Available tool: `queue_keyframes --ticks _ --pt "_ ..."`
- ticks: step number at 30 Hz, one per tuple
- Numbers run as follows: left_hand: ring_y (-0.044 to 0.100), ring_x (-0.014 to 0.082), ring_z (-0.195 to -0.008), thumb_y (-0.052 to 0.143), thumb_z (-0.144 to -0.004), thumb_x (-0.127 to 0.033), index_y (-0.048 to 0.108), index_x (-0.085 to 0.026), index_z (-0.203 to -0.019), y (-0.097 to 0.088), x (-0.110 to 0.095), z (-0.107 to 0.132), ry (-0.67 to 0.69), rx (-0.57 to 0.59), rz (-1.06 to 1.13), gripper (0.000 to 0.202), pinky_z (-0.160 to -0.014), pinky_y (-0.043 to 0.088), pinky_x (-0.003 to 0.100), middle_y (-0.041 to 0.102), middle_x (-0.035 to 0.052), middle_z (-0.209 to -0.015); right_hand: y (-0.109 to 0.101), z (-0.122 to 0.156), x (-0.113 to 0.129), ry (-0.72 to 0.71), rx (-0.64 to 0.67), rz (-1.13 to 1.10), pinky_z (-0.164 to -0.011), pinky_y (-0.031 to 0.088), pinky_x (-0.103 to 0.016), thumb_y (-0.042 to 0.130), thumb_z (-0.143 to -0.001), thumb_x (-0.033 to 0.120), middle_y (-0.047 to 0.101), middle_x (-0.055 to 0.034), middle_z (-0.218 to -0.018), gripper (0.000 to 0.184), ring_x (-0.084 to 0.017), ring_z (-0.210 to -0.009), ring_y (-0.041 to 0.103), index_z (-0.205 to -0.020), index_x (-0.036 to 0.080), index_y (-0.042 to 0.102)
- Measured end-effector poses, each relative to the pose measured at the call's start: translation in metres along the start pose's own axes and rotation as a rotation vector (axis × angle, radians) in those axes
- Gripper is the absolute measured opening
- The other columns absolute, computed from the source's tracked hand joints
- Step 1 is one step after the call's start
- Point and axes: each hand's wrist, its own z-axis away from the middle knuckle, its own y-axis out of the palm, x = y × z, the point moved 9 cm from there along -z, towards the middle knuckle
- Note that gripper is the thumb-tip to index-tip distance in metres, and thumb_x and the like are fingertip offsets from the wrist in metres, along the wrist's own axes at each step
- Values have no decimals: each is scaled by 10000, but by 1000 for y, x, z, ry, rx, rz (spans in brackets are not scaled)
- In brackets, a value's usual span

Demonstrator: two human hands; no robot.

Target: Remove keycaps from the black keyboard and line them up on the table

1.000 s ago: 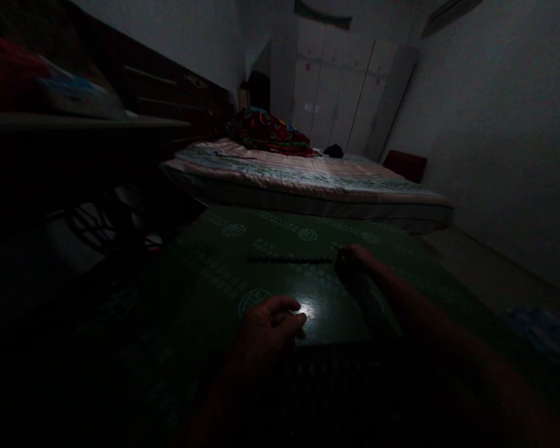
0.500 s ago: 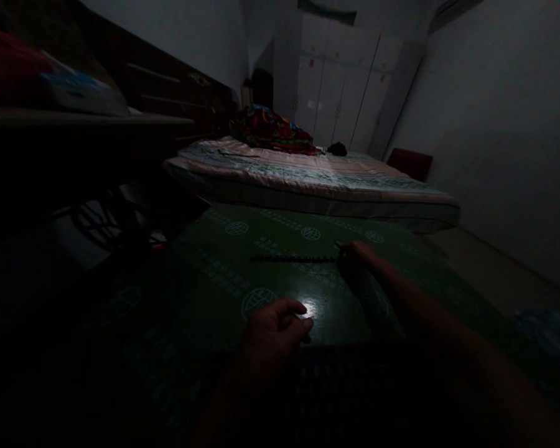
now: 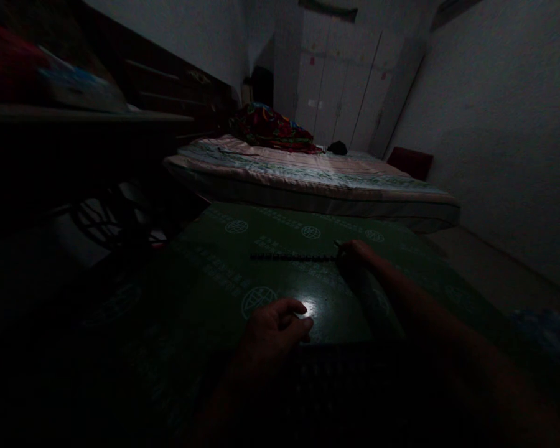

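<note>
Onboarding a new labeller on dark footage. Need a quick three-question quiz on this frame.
1. True or false: the right hand is at one end of the dark strand.
2. The strand lies on: A bare floor; B the green printed board; C a pillow.
3. What lies at the far end of the bed?
Key: 1 true; 2 B; 3 a colourful bundle of cloth.
</note>
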Motion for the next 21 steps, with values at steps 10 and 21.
queue_keyframes --ticks 10,21 --pt "528 102 -448 639 -582 -307 583 -152 -793 0 -3 3 -3 -12 -3 268 -442 387 197 600 -16 -545 -23 21 -5 -9 -91 -88 -550 385 -191 585 -731 327 680 -49 -848 243 -169 -752 613 -931 216 666" --pt "549 125 -515 651 -566 -337 614 -168 -784 22 -9 11 49 46 -81 278 -491 404 215 610 -11 -580 -57 166 -2 0 -210 -925 -493 453 -217 540 -737 471 635 -45 -656 396 -116 -537 582 -859 110 646"
